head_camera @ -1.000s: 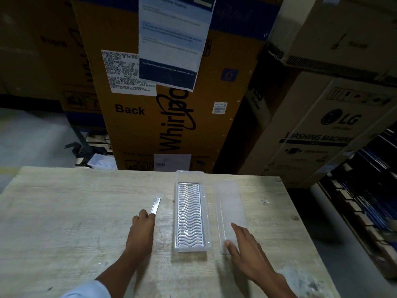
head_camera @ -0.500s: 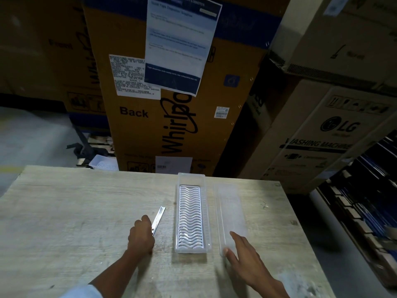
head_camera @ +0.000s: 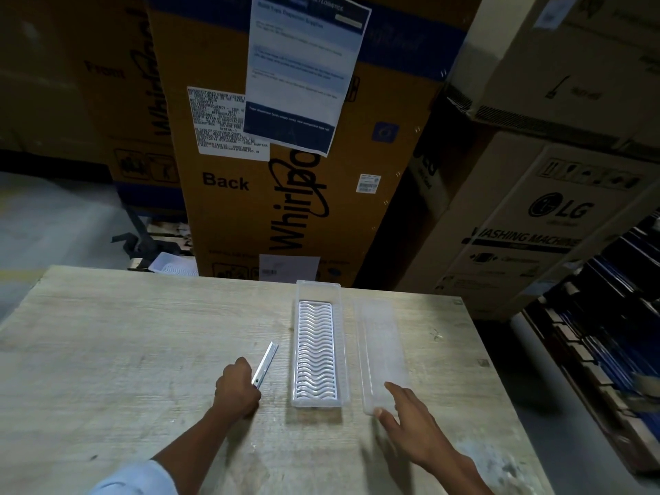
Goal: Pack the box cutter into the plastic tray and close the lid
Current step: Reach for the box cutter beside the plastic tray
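Left hand (head_camera: 236, 387): closed around the near end of the box cutter (head_camera: 265, 362), whose metal length angles away toward the tray.
Plastic tray (head_camera: 319, 351): clear, long, lying open on the wooden table (head_camera: 125, 351), with a white wavy insert inside; just right of the cutter.
Lid (head_camera: 380, 351): clear, flat on the table beside the tray's right side.
Right hand (head_camera: 410, 423): fingers spread, fingertips on the lid's near end.
Background: stacked cardboard boxes (head_camera: 285, 191) behind the table.
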`<action>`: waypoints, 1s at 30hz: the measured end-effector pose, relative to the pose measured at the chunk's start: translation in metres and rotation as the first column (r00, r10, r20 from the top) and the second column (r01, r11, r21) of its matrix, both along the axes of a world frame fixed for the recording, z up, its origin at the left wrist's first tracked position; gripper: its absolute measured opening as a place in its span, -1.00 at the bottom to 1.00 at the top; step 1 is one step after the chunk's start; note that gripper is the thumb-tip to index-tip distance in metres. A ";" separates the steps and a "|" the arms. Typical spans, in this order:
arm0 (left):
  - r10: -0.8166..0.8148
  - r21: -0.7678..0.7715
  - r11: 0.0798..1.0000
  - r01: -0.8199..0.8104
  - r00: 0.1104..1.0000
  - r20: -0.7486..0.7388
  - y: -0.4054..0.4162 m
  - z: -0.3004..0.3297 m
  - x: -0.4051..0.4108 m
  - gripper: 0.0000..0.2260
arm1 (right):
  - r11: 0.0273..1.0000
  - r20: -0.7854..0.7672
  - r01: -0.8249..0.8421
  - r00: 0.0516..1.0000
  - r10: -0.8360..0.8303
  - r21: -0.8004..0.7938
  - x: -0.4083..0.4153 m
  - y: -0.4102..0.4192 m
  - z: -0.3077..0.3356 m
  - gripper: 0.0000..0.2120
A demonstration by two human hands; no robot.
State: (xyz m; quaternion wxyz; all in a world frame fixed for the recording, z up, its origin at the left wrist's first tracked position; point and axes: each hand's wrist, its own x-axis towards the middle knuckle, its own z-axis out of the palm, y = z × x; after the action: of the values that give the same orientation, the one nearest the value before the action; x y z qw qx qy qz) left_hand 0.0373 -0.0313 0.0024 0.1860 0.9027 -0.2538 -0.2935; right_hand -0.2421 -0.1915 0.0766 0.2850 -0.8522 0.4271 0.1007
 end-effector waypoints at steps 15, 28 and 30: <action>0.043 -0.010 0.999 -0.042 0.998 0.042 0.001 -0.008 -0.006 -0.84 | 0.941 -0.011 -0.083 0.996 0.084 -0.328 0.022 -0.009 0.012 -0.40; 0.082 -0.027 0.996 -0.080 0.993 0.086 -0.001 -0.016 -0.012 -0.81 | 0.911 -0.048 -0.117 0.993 0.106 -0.394 0.023 -0.016 0.017 -0.36; 0.097 -0.024 0.995 -0.095 0.992 0.081 -0.001 -0.017 -0.012 -0.79 | 0.911 -0.047 -0.107 0.994 0.096 -0.398 0.024 -0.017 0.019 -0.34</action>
State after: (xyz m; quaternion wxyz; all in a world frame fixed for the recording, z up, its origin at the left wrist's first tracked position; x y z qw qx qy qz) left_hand 0.0250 -0.0327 -0.0143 0.1984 0.9232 -0.2207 -0.2442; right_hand -0.2186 -0.2083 0.0959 0.0938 -0.9121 0.3973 0.0371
